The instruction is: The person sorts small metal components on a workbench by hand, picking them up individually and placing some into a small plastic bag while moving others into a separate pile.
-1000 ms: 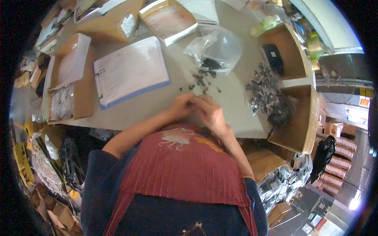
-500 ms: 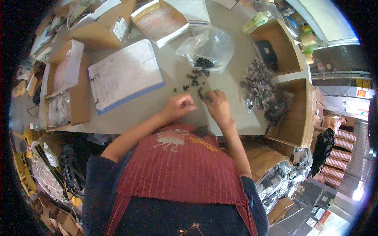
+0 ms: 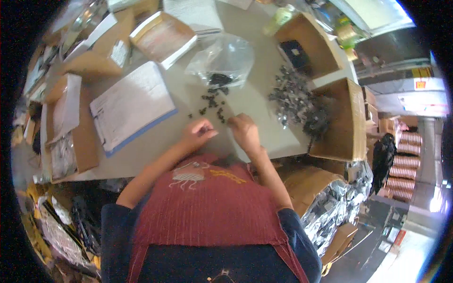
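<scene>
My left hand (image 3: 200,132) is curled above the grey tabletop, with small black parts (image 3: 203,129) partly showing inside its fingers. To its right, my right hand (image 3: 245,134) has its fingers bent together, pointing at the table; whatever they pinch is hidden. Just beyond both hands lie loose small black parts (image 3: 210,100), scattered in a short trail. They lead up to the mouth of a clear plastic bag (image 3: 231,56), which has more black pieces at its near end. A large heap of small bagged dark parts (image 3: 290,96) spreads to the right of my right hand.
A clipboard with papers (image 3: 134,106) lies at left, beside an open carton (image 3: 87,146). Behind it stands a shallow white-rimmed box (image 3: 165,40). Cardboard boxes (image 3: 342,120) edge the right side, and a green-labelled bottle (image 3: 279,20) stands at the back.
The whole view has shifted, so the table's things sit further left. My right hand has drawn slightly away from the loose black parts. The left hand stays curled.
</scene>
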A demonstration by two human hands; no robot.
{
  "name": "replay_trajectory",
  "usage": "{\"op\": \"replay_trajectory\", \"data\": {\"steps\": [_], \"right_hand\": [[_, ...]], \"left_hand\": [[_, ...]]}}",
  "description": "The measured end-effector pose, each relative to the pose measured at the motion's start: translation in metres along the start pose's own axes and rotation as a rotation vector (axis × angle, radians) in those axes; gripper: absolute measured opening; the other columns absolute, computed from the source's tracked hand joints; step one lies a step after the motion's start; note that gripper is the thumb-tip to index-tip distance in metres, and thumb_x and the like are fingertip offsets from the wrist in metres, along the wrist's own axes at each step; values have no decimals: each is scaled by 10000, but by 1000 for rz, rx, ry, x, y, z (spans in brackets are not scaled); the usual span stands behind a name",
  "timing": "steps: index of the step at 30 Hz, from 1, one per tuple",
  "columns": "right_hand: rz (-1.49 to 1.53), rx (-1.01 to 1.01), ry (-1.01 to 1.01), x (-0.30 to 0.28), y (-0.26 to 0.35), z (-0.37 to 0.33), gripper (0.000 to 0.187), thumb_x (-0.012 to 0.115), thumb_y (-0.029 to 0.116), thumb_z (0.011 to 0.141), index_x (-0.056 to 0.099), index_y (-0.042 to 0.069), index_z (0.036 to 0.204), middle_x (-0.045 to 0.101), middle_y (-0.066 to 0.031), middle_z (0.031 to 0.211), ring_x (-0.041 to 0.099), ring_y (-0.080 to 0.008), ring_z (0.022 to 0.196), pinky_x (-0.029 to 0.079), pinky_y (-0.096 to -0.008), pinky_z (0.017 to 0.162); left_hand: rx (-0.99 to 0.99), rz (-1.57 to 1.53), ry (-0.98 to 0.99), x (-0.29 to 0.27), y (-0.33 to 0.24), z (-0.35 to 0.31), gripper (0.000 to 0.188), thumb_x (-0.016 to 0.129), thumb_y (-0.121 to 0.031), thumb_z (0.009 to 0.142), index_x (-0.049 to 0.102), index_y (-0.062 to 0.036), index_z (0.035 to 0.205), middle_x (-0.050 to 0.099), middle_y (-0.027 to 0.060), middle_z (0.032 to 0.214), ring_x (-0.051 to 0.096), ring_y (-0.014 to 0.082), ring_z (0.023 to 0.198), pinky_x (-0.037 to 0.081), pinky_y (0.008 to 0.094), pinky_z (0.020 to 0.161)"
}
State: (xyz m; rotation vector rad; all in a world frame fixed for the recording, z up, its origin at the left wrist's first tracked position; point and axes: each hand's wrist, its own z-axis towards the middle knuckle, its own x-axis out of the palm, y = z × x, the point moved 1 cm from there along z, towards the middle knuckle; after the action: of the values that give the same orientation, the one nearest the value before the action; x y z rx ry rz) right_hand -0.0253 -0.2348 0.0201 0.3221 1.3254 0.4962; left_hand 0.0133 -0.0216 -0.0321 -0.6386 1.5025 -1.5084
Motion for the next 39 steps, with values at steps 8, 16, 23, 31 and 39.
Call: {"op": "replay_trajectory", "data": {"steps": [8, 16, 23, 31, 39], "right_hand": [[378, -288, 19, -14, 66, 10, 317, 681, 21, 810, 655, 37, 1125, 640, -167, 1052, 639, -367, 957, 532, -429, 814], [6, 53, -23, 19, 14, 17, 241, 699, 118, 813, 619, 36, 1026, 630, -165, 933, 637, -382, 835, 536, -454, 715], [94, 71, -20, 13, 5, 3, 183, 703, 139, 813, 658, 43, 962, 637, -155, 933, 648, -367, 803, 541, -439, 708], [495, -219, -6, -16, 77, 13, 200, 691, 24, 864, 715, 44, 1062, 690, -136, 963, 678, -301, 838, 539, -361, 708], [325, -11, 259, -9, 66, 7, 260, 682, 350, 905, 726, 95, 936, 685, -150, 911, 673, -339, 844, 536, -447, 728]], "left_hand": [[83, 20, -110, -4, -16, 0, 210, 776, -198, 844, 665, -52, 947, 628, 58, 793, 589, 143, 726, 497, 301, 673], [-54, 33, -6, -5, -18, 2, 211, 756, -201, 855, 626, -37, 881, 620, 42, 781, 569, 142, 698, 485, 300, 666], [-185, 88, 0, -13, -49, 0, 229, 750, -225, 864, 627, -43, 929, 640, 59, 801, 603, 156, 722, 498, 309, 676], [51, 134, -74, -12, -3, -12, 263, 738, -202, 872, 660, -62, 1081, 694, 117, 927, 660, 198, 783, 524, 323, 707], [55, 41, 123, -3, -10, 6, 315, 662, -82, 866, 583, -41, 1169, 654, 148, 1000, 639, 258, 972, 513, 372, 834]]}}
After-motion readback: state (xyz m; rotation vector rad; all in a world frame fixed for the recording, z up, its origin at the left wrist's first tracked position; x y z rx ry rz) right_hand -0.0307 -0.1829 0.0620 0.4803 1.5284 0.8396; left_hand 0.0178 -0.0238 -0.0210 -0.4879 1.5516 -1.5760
